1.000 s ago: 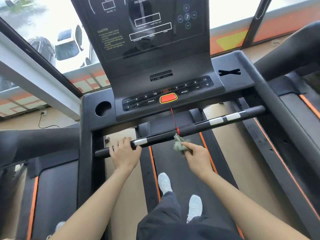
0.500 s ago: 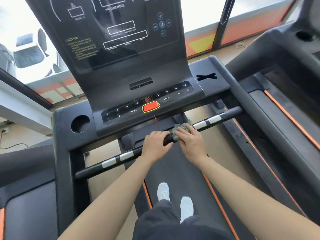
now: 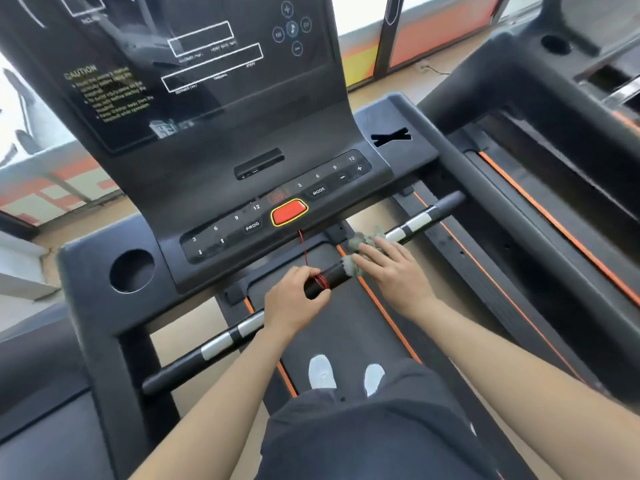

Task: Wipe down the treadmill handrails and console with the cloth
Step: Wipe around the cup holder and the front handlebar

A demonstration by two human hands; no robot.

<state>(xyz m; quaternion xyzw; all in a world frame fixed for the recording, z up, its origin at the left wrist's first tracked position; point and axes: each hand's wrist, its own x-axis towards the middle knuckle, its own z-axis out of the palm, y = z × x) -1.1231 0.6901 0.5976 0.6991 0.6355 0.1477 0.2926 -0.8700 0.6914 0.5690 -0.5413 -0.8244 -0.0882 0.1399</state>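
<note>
Both hands are laid on the front bar (image 3: 214, 344), near each other but apart, with a short black stretch of bar between them. The left hand (image 3: 298, 301) is clamped on the bar, fingers curled over its top, just beside the spot where a red cord (image 3: 304, 251) is wound round it. From there the cord is led up to the underside of the console (image 3: 242, 140), below the red button (image 3: 289, 212). The right hand (image 3: 391, 271) is laid palm down over the cloth (image 3: 360, 241), fingers nearly straight, so that the cloth is pressed onto the bar; its thumb is hidden. The grey-green cloth is bunched, and tufts of it are seen past the fingertips and on the side toward the left hand. Just beyond it the silver bands at the bar's right end are left bare.

Behind the bar the console is raised, with buttons marked PROG and MODE across its lower lip and a dark screen above, its print blurred. A round cup holder (image 3: 131, 270) is sunk in the tray to the left, a cross-shaped slot (image 3: 391, 136) in the tray to the right. The right side handrail (image 3: 502, 216) is run back from that tray, well apart from both hands. Below the bar the belt (image 3: 346, 327) is seen, edged in orange, with two white shoes (image 3: 322, 372) on it and dark shorts (image 3: 363, 438) nearest the camera. A second treadmill (image 3: 571, 98) is stood to the right
</note>
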